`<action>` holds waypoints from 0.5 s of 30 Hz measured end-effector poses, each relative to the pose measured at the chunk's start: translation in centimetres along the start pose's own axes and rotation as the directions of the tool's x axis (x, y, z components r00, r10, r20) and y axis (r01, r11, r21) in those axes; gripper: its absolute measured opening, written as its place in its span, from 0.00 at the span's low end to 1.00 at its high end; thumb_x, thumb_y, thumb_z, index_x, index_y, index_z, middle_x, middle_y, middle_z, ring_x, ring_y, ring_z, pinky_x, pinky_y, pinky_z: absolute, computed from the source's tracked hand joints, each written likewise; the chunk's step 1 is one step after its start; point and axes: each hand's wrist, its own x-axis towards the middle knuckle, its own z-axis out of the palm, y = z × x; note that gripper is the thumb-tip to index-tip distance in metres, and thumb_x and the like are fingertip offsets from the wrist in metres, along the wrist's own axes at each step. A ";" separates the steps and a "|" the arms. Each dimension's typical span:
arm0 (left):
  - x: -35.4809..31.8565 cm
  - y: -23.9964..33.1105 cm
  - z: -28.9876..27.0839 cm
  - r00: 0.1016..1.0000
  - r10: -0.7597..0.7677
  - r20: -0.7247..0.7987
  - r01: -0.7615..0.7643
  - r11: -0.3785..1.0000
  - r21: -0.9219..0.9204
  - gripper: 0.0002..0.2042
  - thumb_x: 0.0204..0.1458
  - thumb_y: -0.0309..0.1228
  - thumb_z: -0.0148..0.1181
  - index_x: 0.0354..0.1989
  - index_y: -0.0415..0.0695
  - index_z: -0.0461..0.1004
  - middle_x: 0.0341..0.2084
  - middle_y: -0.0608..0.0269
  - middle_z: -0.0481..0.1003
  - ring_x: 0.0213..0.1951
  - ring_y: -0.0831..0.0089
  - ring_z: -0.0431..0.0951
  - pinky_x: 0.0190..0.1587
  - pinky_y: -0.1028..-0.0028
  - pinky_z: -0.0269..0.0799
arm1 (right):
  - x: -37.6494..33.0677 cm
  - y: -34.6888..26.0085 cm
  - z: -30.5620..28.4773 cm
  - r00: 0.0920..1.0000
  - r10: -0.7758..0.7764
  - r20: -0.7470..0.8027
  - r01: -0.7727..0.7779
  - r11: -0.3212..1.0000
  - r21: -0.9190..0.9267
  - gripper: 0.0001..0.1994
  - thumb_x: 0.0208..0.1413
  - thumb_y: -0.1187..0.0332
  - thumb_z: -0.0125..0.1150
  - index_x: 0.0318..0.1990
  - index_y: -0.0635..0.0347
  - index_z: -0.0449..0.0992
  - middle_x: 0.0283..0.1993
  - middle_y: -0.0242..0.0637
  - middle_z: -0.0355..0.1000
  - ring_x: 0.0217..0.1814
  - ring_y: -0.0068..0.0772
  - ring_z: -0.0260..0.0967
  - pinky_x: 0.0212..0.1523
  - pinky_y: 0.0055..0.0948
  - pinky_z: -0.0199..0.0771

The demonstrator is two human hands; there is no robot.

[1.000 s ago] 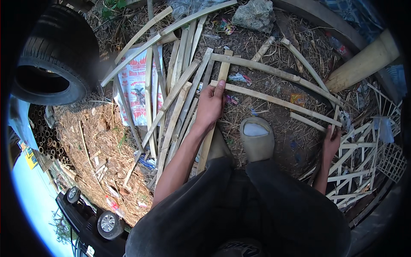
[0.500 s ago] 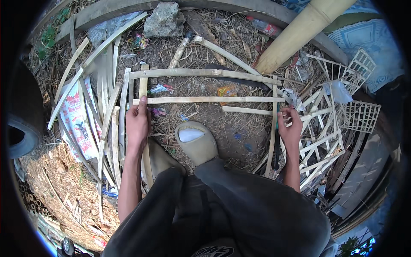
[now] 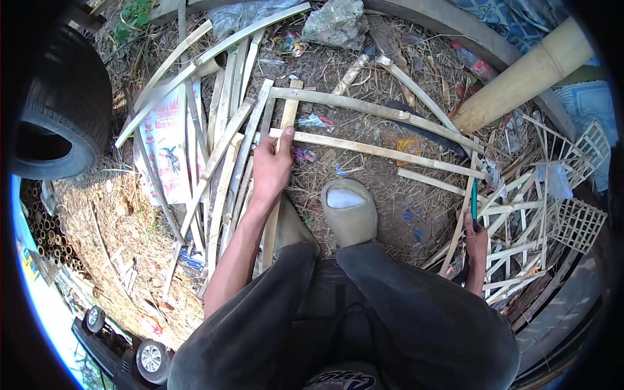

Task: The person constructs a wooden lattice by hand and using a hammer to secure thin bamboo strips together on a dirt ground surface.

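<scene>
L hand (image 3: 272, 169) pinching long, pale, flat bamboo strip (image 3: 377, 149), lying 11–2 o'clock, nr L end; R hand (image 3: 476, 244), approx. 3–4 o'clock, grasping slim teal tool (image 3: 474, 198). Strip prob. handling light, springy; ends likely offering best hold.

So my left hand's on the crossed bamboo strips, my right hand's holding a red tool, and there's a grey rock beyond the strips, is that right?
Not quite: the tool in your right hand shows green, not red, in the head view. Your left hand is on the crossed bamboo strips, and the grey rock lies beyond them.
</scene>
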 end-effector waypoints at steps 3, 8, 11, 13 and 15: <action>-0.5 -0.1 -0.2 0.979 0.142 -0.144 -0.126 0.986 0.112 0.24 0.66 0.47 0.59 0.36 0.31 0.77 0.18 0.53 0.73 0.22 0.66 0.70 0.30 0.60 0.66 | -3.7 -3.0 0.3 0.994 0.101 -0.052 -0.103 0.994 -0.033 0.35 0.62 0.40 0.63 0.48 0.75 0.79 0.34 0.43 0.76 0.35 0.29 0.68 0.39 0.33 0.71; -1.4 1.2 0.8 0.963 0.174 -0.206 -0.141 0.976 0.163 0.23 0.66 0.47 0.58 0.41 0.32 0.75 0.21 0.45 0.76 0.23 0.58 0.75 0.30 0.57 0.68 | -7.1 -2.9 -3.0 0.949 0.311 0.055 -0.298 0.824 0.482 0.24 0.66 0.40 0.57 0.28 0.47 0.63 0.21 0.20 0.56 0.17 0.16 0.54 0.14 0.22 0.50; -2.0 2.2 -0.1 0.976 0.131 -0.175 -0.099 0.979 0.177 0.23 0.66 0.47 0.58 0.41 0.32 0.74 0.23 0.43 0.78 0.25 0.52 0.79 0.32 0.56 0.70 | -7.6 -3.5 -4.9 0.923 0.356 0.147 -0.343 0.586 0.734 0.26 0.68 0.40 0.56 0.25 0.44 0.57 0.19 0.19 0.48 0.16 0.14 0.48 0.15 0.23 0.43; -1.8 1.9 0.3 0.963 0.180 -0.199 -0.147 0.975 0.169 0.23 0.66 0.46 0.58 0.42 0.31 0.74 0.24 0.41 0.78 0.27 0.49 0.80 0.33 0.55 0.70 | -9.0 -3.9 -3.3 0.945 0.306 -0.112 -0.169 0.754 0.634 0.25 0.69 0.42 0.55 0.26 0.49 0.62 0.20 0.20 0.49 0.17 0.15 0.48 0.17 0.24 0.45; -1.7 1.6 0.7 0.946 0.237 -0.222 -0.201 0.964 0.171 0.23 0.66 0.46 0.58 0.42 0.31 0.73 0.25 0.40 0.78 0.29 0.46 0.81 0.35 0.53 0.71 | -11.0 -6.3 -0.3 0.920 0.141 -0.366 -0.002 0.935 0.356 0.25 0.72 0.45 0.52 0.31 0.59 0.69 0.21 0.22 0.55 0.22 0.17 0.50 0.23 0.25 0.51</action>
